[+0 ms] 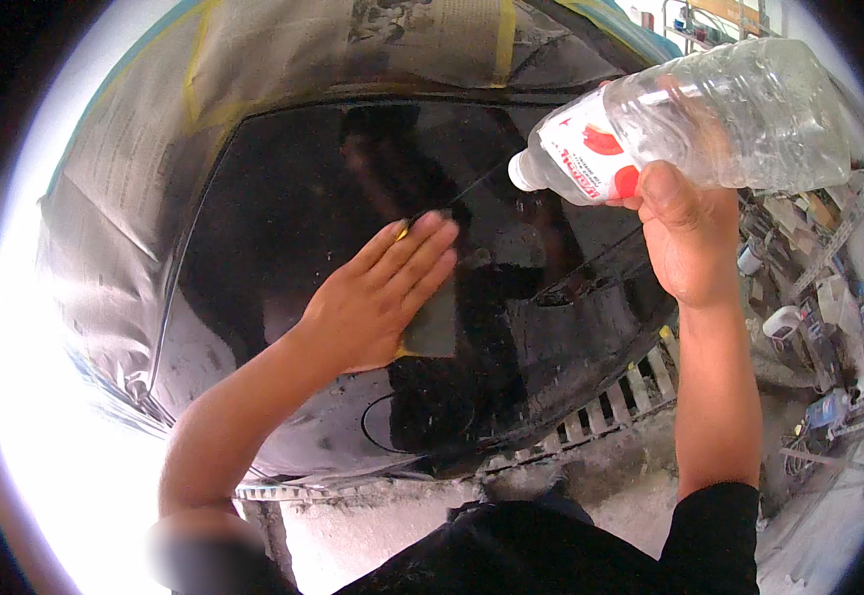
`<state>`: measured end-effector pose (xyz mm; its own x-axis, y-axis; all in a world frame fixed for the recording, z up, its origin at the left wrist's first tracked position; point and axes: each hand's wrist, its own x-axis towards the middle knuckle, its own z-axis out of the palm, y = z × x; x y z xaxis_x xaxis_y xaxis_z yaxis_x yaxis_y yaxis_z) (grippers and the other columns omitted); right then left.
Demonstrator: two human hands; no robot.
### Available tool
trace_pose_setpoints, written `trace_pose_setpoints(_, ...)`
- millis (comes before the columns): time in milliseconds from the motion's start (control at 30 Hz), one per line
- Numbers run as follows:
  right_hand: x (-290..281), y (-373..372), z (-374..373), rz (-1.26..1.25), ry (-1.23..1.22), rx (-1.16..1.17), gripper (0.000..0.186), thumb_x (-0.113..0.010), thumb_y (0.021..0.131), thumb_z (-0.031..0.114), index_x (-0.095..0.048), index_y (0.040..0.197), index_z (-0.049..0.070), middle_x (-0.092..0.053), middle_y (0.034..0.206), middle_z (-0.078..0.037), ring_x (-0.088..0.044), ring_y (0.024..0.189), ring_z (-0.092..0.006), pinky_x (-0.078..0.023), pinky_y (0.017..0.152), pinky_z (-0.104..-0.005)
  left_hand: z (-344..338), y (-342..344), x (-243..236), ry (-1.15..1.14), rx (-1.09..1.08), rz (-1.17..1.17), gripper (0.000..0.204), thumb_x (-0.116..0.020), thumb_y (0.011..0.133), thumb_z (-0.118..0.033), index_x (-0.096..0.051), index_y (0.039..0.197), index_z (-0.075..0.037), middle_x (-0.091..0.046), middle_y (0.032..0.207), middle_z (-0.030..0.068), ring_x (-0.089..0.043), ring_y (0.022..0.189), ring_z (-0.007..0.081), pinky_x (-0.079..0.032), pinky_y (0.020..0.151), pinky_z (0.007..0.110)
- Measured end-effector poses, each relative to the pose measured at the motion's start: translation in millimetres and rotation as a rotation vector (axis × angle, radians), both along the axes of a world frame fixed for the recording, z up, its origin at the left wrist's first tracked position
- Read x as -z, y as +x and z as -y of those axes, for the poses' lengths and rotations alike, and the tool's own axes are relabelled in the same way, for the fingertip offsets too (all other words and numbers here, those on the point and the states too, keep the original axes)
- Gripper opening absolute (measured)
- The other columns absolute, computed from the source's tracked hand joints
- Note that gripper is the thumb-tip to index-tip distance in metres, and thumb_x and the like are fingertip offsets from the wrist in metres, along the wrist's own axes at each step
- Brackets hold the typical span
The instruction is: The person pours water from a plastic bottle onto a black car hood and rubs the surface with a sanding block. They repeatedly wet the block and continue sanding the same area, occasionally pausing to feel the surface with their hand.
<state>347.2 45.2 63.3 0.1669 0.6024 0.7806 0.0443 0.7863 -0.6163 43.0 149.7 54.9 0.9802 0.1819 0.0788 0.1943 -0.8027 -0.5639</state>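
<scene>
My right hand (680, 218) is wrapped round a large clear plastic bottle (749, 114) with a red and white label. The bottle is tilted, its white neck end pointing left and down over a glossy black car panel (293, 188). Flat on the panel, my left hand (372, 297) presses a dark grey sheet of sandpaper (437, 332), fingers together. A small yellow bit of the sheet seems to show between the fingers. The palm hides most of the sheet. Wet spots and reflections mark the panel below the bottle.
Masking paper (432, 50) with yellow tape covers the car around the panel's far and left sides. A slatted grate (601, 412) lies on the floor at the near edge. Tools and assorted clutter (819, 337) fill the right side, with a shelf (710, 25) at the far right.
</scene>
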Motion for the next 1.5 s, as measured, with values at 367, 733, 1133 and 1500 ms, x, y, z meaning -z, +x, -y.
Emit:
trace_pose_setpoints(367,1.0,5.4,-10.4,-0.15,0.011,0.012,0.059,-0.062,0.101,0.029,-0.04,0.146,-0.002,-0.063,0.129,-0.019,-0.07,0.111,-0.0321,-0.065,0.081,-0.0487,8.3,11.1,5.3,-0.066,-0.034,0.057,0.088,-0.069,0.084,-0.046,-0.041,0.153,0.001,-0.031,0.166,0.0179,-0.024,0.156,0.0318,-0.017,0.128,0.045)
trace_pose_setpoints(733,-15.0,-11.5,1.3,-0.192,-0.006,0.047,0.059,-0.071,0.096,0.031,-0.048,0.14,-0.002,-0.07,0.119,-0.017,-0.072,0.1,-0.0239,-0.064,0.072,-0.037,-6.6,107.7,6.0,-0.036,0.014,0.237,0.084,-0.069,0.084,-0.042,-0.044,0.151,0.002,-0.036,0.163,0.0182,-0.028,0.155,0.0313,-0.019,0.128,0.044)
trace_pose_setpoints(1133,-6.1,-13.9,5.6,-0.199,0.005,0.047,0.064,-0.072,0.095,0.034,-0.047,0.142,-0.002,-0.069,0.118,-0.016,-0.073,0.097,-0.0235,-0.065,0.073,-0.0364,-5.3,85.1,5.1,0.009,0.014,0.203,0.086,-0.067,0.084,-0.048,-0.044,0.152,0.0,-0.034,0.165,0.0161,-0.026,0.156,0.0301,-0.016,0.128,0.044)
trace_pose_setpoints(1500,4.8,-19.1,4.7,-0.196,0.01,-0.024,0.075,-0.072,0.095,0.032,-0.034,0.151,-0.001,-0.063,0.128,-0.019,-0.071,0.107,-0.0261,-0.065,0.076,-0.0397,8.6,-19.0,7.7,-0.035,-0.05,-0.026,0.105,-0.075,0.068,-0.045,-0.037,0.155,0.001,-0.023,0.169,0.0191,-0.019,0.158,0.0338,-0.015,0.129,0.047)
